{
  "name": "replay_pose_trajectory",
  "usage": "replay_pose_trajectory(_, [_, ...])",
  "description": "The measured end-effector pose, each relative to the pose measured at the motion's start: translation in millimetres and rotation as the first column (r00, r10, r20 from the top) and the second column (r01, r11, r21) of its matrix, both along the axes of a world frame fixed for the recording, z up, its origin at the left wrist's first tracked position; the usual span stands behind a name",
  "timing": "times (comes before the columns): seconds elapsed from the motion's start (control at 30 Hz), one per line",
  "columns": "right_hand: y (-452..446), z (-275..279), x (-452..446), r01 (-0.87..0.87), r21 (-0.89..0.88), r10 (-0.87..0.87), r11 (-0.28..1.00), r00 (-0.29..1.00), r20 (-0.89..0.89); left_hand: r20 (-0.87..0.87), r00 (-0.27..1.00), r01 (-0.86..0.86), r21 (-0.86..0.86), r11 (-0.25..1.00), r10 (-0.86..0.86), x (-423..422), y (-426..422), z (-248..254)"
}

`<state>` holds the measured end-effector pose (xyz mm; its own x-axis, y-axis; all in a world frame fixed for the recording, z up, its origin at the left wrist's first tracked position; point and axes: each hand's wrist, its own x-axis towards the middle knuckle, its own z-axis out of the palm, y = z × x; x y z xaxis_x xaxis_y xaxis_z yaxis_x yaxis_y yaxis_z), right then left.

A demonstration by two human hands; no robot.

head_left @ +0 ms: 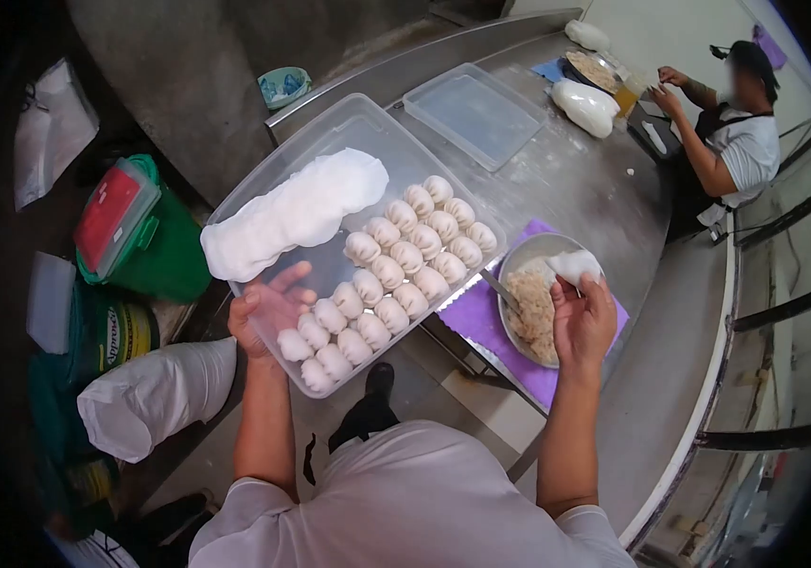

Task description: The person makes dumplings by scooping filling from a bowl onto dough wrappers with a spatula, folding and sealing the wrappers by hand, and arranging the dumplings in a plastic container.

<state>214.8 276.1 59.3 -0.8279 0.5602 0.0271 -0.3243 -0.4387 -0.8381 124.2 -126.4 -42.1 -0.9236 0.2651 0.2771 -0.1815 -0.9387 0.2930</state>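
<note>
My left hand [278, 308] holds up a clear plastic tray [330, 275] from its left side, the thumb at the rim and the fingers showing through the plastic. Several pleated white dumplings [405, 256] lie in rows in the tray, beside a long overlapping stack of white wrappers [297, 213]. My right hand [583, 312] pinches a thin white wrapper [574, 266] above the right side of a metal bowl [543, 244]. Pale minced filling [530, 308] fills part of the bowl, and a metal utensil [500, 289] leans in it. The bowl stands on a purple cloth [470, 320].
A flat clear lid [475, 114] lies on the steel table [614, 189]. Beyond it are white bags [585, 107] and another bowl of filling [595, 71]. A co-worker [737, 133] works at the far right. Green bins [164, 256] and a white sack [159, 393] stand at left.
</note>
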Motion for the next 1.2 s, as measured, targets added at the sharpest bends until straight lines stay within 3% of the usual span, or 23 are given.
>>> replay_pose_trajectory(0.27, [-27, 20, 8, -0.031, 0.142, 0.023, 0.989, 0.998, 0.055, 0.231, 0.970, -0.039, -0.144, 0.989, 0.072, -64, 18, -63])
replay_pose_trajectory(0.53, [-44, 14, 27, -0.033, 0.124, 0.012, 0.992, 0.987, 0.161, 0.355, 0.928, 0.007, -0.314, 0.949, 0.111, -120, 63, -84])
replay_pose_trajectory(0.63, [-39, 10, 32, -0.045, 0.091, 0.029, 0.995, 0.985, 0.168, 0.450, 0.840, 0.011, -0.573, 0.820, 0.303, -128, 85, -67])
replay_pose_trajectory(0.67, [-36, 7, 33, -0.081, 0.067, 0.070, 0.994, 0.986, 0.150, 0.442, 0.841, 0.004, -0.579, 0.815, 0.310, -133, 88, -69])
replay_pose_trajectory(0.73, [-30, 0, 33, -0.125, 0.042, 0.120, 0.991, 0.986, 0.119, 0.344, 0.843, 0.056, -0.821, 0.568, 0.413, -143, 95, -69])
replay_pose_trajectory(0.77, [-29, -3, 29, -0.163, 0.023, 0.161, 0.986, 0.982, 0.097, 0.292, 0.872, 0.151, -0.924, 0.352, 0.392, -144, 92, -67])
replay_pose_trajectory(0.8, [-28, -5, 26, -0.201, 0.002, 0.200, 0.980, 0.977, 0.077, 0.282, 0.873, 0.140, -0.927, 0.349, 0.398, -147, 93, -62])
replay_pose_trajectory(0.87, [-26, -5, 19, -0.205, -0.007, 0.205, 0.979, 0.976, 0.073, 0.290, 0.893, 0.294, -0.955, 0.041, 0.345, -150, 97, -55])
replay_pose_trajectory(1.0, [-30, -8, 4, -0.218, 0.011, 0.215, 0.976, 0.969, 0.122, 0.243, 0.895, 0.243, -0.969, 0.049, 0.375, -156, 109, -45])
replay_pose_trajectory(1.07, [-35, -11, -7, -0.234, 0.012, 0.231, 0.972, 0.965, 0.125, 0.170, 0.904, 0.122, -0.982, 0.145, 0.392, -158, 113, -47])
replay_pose_trajectory(1.2, [-54, -10, -40, -0.266, 0.045, 0.260, 0.963, 0.958, 0.118, 0.238, 0.929, 0.234, -0.971, 0.047, 0.283, -159, 96, -31])
